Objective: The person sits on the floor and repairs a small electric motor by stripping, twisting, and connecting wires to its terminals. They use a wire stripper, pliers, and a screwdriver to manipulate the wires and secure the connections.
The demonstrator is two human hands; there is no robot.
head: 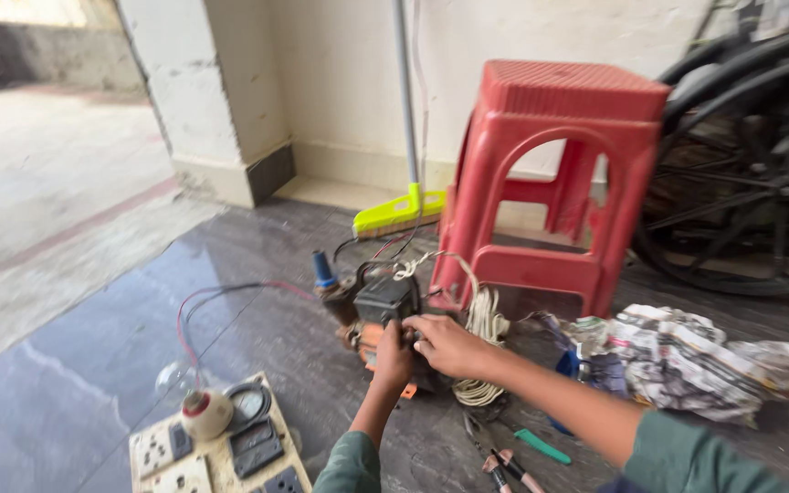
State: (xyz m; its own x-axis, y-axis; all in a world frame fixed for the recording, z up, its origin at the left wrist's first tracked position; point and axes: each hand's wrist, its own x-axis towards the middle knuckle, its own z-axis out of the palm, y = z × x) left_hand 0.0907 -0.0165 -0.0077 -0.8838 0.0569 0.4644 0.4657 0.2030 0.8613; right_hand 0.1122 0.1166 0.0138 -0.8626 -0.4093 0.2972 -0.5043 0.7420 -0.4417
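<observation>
Left hand (393, 351) is gripping the small motor pump (381, 315), fingers curled shut on its near side. Right hand (445, 342) is pinching something at the black housing; what, unclear. Rope coil (484, 321) is lying just right of the fingers. Next move probably needs steady bracing.

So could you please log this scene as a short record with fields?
Setting: dark tiled floor by a wall
Left hand: on the motor
Right hand: on the motor too
Behind: red stool, broom
Near: switchboard, cord coil, pliers, crumpled paper
</observation>
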